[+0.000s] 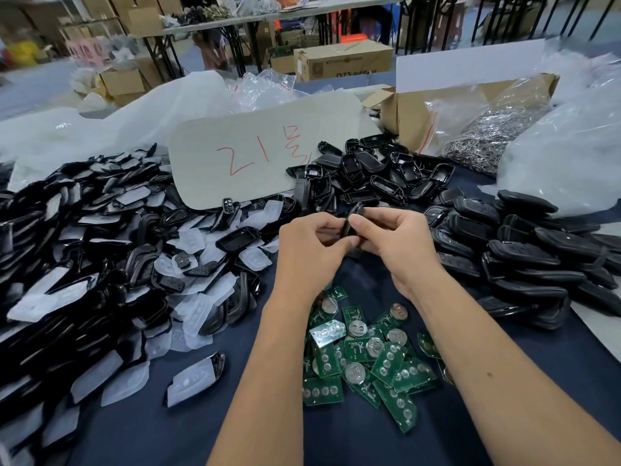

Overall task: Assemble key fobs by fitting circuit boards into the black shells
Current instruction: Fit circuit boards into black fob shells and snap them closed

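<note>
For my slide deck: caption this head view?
Both hands grip a black shell above green circuit boards.

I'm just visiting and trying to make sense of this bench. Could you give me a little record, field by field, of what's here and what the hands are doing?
work in hand: black shell, held above the table by both hands
left hand: fingers curled on the shell's left side
right hand: pinching the shell's right side
circuit boards: green pile on the dark blue cloth, beneath the forearms
left pile: black parts with white button pads
right pile: closed black fobs
far pile: open black shells
</note>
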Demonstrator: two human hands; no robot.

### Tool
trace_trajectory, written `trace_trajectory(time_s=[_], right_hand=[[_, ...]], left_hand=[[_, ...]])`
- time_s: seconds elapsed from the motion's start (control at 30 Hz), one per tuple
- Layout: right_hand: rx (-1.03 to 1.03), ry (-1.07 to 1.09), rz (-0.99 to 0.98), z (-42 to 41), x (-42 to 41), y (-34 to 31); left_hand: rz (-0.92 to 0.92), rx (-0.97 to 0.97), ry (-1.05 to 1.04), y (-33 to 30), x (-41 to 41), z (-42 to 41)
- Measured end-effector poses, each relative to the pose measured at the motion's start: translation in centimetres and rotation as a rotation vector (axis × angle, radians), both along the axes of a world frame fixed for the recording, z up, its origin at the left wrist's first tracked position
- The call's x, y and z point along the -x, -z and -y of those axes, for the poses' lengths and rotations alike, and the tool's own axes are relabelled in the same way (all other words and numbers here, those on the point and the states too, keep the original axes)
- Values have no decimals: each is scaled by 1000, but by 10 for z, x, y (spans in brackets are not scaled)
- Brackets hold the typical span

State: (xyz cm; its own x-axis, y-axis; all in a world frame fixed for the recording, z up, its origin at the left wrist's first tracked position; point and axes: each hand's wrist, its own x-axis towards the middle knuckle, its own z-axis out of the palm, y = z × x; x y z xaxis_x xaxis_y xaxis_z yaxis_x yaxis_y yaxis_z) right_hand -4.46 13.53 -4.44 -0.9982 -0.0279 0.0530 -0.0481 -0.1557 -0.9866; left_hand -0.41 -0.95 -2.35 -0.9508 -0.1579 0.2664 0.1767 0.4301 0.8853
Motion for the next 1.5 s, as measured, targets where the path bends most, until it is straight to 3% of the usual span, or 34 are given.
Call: trace_trajectory(time_s=[0.27, 0.53, 0.67, 0.9, 1.17, 1.5], right_hand=[[-193, 57, -104, -9, 1, 0], [-130, -173, -198, -21, -1, -5], [-154, -171, -184, -21, 1, -2], [53, -124, -92, -21, 7, 0], [78, -124, -59, -21, 8, 0], [109, -191, -49, -23, 3, -6]], left_hand=[[-6, 1, 5, 1, 0, 3], [43, 5, 28, 2, 5, 10], [90, 3, 85, 1, 6, 13], [-8, -46, -38, -1, 3, 6], [-79, -7, -54, 2, 5, 2], [19, -172, -16, 5, 11, 8]])
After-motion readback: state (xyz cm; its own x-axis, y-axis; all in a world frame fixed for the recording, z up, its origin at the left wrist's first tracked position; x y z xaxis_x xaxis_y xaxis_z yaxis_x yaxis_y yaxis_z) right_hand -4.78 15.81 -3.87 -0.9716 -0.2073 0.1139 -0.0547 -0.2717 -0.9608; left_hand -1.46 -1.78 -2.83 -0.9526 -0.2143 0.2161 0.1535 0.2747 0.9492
